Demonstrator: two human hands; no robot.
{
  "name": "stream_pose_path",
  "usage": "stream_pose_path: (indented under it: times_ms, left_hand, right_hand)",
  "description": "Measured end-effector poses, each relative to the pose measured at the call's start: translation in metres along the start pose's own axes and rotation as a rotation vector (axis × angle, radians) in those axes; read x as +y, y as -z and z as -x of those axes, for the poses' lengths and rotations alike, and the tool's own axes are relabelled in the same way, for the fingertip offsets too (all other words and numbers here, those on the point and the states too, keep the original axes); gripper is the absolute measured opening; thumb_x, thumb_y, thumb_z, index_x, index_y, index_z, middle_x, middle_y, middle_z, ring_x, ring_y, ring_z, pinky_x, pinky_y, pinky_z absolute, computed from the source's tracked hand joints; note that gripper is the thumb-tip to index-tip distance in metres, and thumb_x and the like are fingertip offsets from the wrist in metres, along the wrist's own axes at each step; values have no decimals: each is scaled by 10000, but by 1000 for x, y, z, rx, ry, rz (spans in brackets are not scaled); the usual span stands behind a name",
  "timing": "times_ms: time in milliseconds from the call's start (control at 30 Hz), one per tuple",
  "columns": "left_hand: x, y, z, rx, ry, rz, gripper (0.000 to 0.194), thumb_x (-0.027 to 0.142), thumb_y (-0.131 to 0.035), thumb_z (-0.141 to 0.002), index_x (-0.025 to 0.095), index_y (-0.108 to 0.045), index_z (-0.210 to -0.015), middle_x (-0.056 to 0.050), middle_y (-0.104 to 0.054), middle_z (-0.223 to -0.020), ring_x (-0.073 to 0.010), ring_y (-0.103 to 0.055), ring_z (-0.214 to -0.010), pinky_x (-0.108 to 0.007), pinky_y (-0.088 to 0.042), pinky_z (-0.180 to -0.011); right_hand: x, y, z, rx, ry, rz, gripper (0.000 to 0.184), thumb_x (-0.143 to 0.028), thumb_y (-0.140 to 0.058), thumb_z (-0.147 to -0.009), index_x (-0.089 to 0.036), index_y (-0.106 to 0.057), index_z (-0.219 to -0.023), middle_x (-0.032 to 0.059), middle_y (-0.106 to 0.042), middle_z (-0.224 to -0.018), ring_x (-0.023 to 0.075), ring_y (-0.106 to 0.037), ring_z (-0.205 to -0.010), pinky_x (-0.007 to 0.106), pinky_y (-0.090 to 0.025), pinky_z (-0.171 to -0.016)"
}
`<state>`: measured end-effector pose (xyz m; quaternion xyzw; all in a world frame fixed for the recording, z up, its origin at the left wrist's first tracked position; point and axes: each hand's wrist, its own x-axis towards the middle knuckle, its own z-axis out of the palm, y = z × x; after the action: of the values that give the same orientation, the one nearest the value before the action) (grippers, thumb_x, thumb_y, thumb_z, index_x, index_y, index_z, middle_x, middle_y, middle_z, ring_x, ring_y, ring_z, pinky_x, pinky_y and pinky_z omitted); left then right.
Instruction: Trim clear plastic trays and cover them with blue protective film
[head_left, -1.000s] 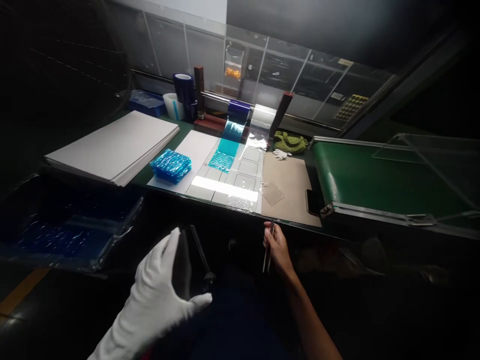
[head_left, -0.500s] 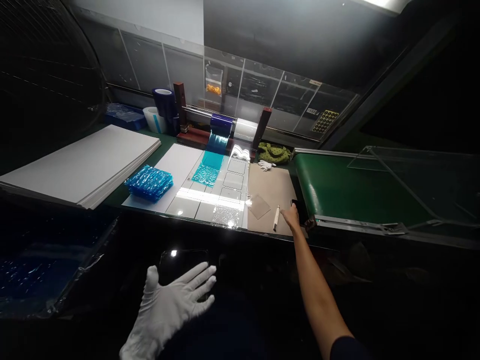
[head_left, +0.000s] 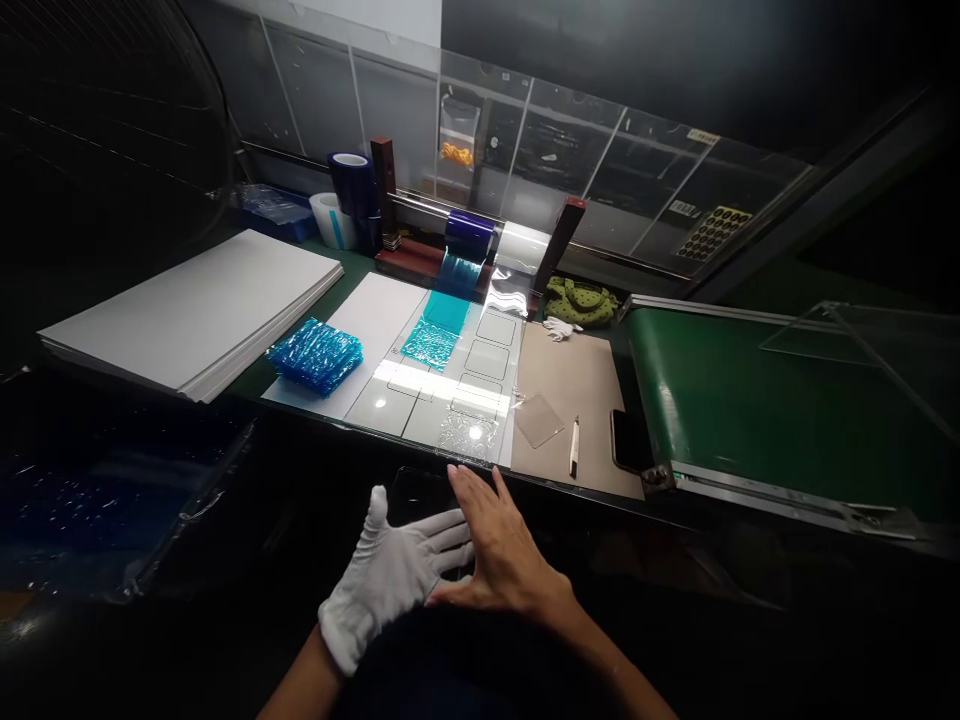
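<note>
Clear pane (head_left: 421,487) shows just short of the table edge (head_left: 247,388), left hand (head_left: 396,568) spread, right hand (head_left: 510,555) arched wide, grips unclear.

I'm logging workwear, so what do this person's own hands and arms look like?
The left hand wears a short-cuffed white cloth glove, somewhat wrinkled. The right hand is ungloved. The left forearm and right forearm show no sleeves.

At six o'clock, the right hand (head_left: 514,555) obscures from me some fingertips of the gloved left hand (head_left: 401,572); I cannot trace the dark pane's full outline. At three, the right edge truncates the green belt (head_left: 787,400). At two, the yellow sheet (head_left: 715,233) is illegible.
</note>
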<state>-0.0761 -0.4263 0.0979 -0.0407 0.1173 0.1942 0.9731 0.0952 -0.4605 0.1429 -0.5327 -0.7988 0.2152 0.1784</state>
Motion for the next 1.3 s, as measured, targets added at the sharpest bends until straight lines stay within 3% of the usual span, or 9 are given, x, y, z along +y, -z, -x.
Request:
stream_pose_path:
  times_ms: [167,333,433,533,667,767,1000,1300]
  left_hand:
    - [7,-7,-17,-75,-25,7,1128,865,-331,-645,36,-275,-1408,-242,-407,-1385,-363,-383,-1276,-480,-295,-1042]
    - [17,5,-32,11,-63,70,1088,826,-365,-690,60,-178,-1440,-239,-323,-1443,-380,-310,-1323,-526,-292,-1037]
    - [22,16,-35,198,-93,157,1053,784,-405,-721,105,-80,-1457,-217,-259,-1478,-367,-219,-1368,-603,-256,-1033]
    - [24,21,-34,343,-125,223,1034,751,-460,-724,123,-86,-1455,-200,-239,-1488,-322,-163,-1394,-603,-222,-1053]
    - [23,21,-36,407,-175,254,862,616,-460,-822,123,-134,-1450,-185,-298,-1468,-284,-179,-1396,-574,-229,-1066]
    - [24,22,-39,402,-208,268,803,550,-480,-843,124,-166,-1447,-182,-377,-1428,-280,-217,-1386,-563,-236,-1069]
    - [31,28,-46,383,-275,320,793,562,-486,-835,134,-201,-1439,-162,-463,-1371,-269,-298,-1355,-552,-228,-1079]
    - [40,29,-56,365,-289,300,849,597,-505,-811,131,-179,-1441,-154,-433,-1391,-253,-236,-1380,-542,-229,-1083]
  right_hand:
    - [13,-5,-17,-21,15,47,1217,-492,-736,-599,-78,5,-1471,227,-355,-1436,338,-323,-1334,605,-121,-1113]
    - [39,-13,-31,-4,4,93,1190,-471,-713,-605,-61,0,-1466,226,-419,-1381,319,-365,-1298,580,-111,-1121]
    - [76,-16,-49,65,-74,180,1114,-442,-685,-639,-55,-43,-1463,223,-426,-1375,319,-367,-1290,569,-98,-1123]
    - [125,-18,-76,148,-189,314,1028,-401,-662,-689,-45,-80,-1458,225,-406,-1392,322,-349,-1297,579,-61,-1116]
    - [181,-20,-114,198,-271,471,983,-361,-675,-697,-49,-127,-1451,230,-379,-1412,336,-309,-1313,608,-27,-1094]
    - [204,-24,-132,196,-275,536,990,-357,-692,-691,-48,-137,-1450,237,-375,-1412,341,-299,-1314,611,-17,-1086]
    - [224,-33,-144,168,-217,550,978,-413,-669,-716,-41,-138,-1448,248,-402,-1389,341,-311,-1306,607,22,-1079]
    - [229,-33,-148,115,-214,501,1006,-418,-673,-715,-66,-91,-1455,250,-399,-1393,340,-326,-1311,639,23,-1061]
